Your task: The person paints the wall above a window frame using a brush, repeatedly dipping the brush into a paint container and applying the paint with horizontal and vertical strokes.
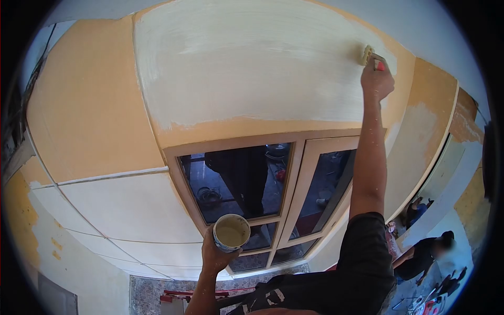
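My right hand (379, 84) is raised high and closed around the handle of a paintbrush (367, 54). The brush's bristles press on the upper wall panel (252, 73), near its right end. Pale, streaky paint covers most of that panel, with orange-yellow showing along its edges. Lower down, my left hand (214, 256) grips a small round paint pot (231, 233) by its side. Cream-coloured paint shows inside the pot, and its rim is smeared. The pot is in front of the window's lower left part. Small pale specks dot my right forearm.
A wooden-framed window (236, 181) sits below the painted panel, its glass reflecting dark shapes. An orange panel (89, 100) is at left, above white panels (121, 210). At lower right a person in dark clothing (420, 260) bends near tools on the floor. Red metal bars (210, 291) lie below.
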{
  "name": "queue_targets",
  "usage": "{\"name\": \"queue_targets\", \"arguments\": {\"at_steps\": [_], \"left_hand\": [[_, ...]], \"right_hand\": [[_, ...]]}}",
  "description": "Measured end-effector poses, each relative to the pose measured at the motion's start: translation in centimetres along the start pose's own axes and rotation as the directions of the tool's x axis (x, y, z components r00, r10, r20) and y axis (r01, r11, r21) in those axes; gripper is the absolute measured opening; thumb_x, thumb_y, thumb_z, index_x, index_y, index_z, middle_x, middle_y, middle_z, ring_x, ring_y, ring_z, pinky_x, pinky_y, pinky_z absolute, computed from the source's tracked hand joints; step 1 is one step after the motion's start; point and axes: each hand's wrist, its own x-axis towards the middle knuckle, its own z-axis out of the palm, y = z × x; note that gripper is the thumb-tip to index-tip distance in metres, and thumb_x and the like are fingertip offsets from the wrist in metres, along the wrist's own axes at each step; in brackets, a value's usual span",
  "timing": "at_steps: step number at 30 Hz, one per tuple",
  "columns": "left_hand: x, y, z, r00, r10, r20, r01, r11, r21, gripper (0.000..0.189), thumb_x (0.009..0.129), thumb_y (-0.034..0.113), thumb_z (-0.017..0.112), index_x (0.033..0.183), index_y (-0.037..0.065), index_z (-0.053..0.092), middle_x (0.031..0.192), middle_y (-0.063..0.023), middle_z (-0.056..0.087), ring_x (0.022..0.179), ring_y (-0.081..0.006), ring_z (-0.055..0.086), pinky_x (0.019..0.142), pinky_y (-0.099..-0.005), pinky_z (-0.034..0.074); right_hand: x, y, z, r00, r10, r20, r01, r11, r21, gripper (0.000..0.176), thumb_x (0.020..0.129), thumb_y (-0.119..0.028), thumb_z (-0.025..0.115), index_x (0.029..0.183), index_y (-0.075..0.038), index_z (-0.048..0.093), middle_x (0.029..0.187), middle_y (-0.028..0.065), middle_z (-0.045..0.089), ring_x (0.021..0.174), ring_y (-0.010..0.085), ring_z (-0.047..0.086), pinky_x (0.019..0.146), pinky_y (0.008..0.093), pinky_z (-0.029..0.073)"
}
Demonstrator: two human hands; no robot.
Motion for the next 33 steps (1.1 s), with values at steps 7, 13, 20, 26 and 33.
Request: {"name": "queue_targets", "arguments": {"at_steps": [7,13,20,26,33], "left_hand": [[0.6,0.2,0.1,1.000,0.028,-0.011,-0.027,0.999,0.044,0.096,0.053,0.016,0.098,0.135,0.007,0.050,0.127,-0.0157,0.062,0.121,-0.0360,0.062,0.103,-0.0462,0.051],[0.0,0.4,-0.1,0.998,0.063,0.008,-0.063,0.996,0.056,0.096,0.054,0.017,0.097,0.136,0.007,0.049,0.128,-0.0166,0.064,0.121,-0.0364,0.063,0.102,-0.0464,0.051],[-0.1,1.0,-0.1,0.999,0.035,0.002,-0.035,0.996,0.086,0.095,0.055,0.016,0.097,0.136,0.006,0.048,0.128,-0.0167,0.065,0.121,-0.0348,0.063,0.102,-0.0456,0.051],[0.1,1.1,0.2,1.000,0.012,-0.026,-0.010,0.999,0.051,0.097,0.054,0.016,0.098,0.137,0.006,0.048,0.128,-0.0163,0.065,0.121,-0.0341,0.063,0.102,-0.0444,0.051],[-0.1,0.8,0.0,1.000,0.021,-0.014,-0.020,1.000,0.014,0.097,0.054,0.016,0.098,0.137,0.007,0.049,0.128,-0.0157,0.064,0.122,-0.0339,0.063,0.103,-0.0443,0.051]], "right_hand": [[-13.3,-13.2,4.1,0.960,-0.224,0.167,0.204,0.971,0.129,0.017,0.089,-0.026,0.071,0.104,-0.022,0.076,0.100,0.0048,0.074,0.082,0.0299,0.072,0.068,0.0418,0.057],[-24.8,-32.7,3.6,0.920,-0.359,0.161,0.144,0.687,0.712,0.018,0.079,-0.010,0.071,0.096,-0.010,0.072,0.083,0.0128,0.066,0.072,0.0353,0.067,0.063,0.0479,0.055],[-22.1,-30.7,3.9,0.911,-0.247,0.332,-0.080,0.683,0.726,0.012,0.089,-0.023,0.070,0.097,-0.015,0.075,0.087,0.0153,0.073,0.077,0.0406,0.068,0.069,0.0475,0.054],[-9.9,-7.2,2.5,0.941,-0.076,0.329,-0.104,0.862,0.495,0.014,0.092,-0.017,0.074,0.099,-0.007,0.079,0.088,0.0035,0.078,0.080,0.0113,0.071,0.075,0.0289,0.054],[-3.4,1.6,-2.4,0.995,0.089,0.048,-0.087,0.995,-0.040,0.013,0.090,-0.031,0.072,0.096,-0.021,0.079,0.085,0.0073,0.076,0.079,0.0317,0.073,0.071,0.0419,0.057]]}}
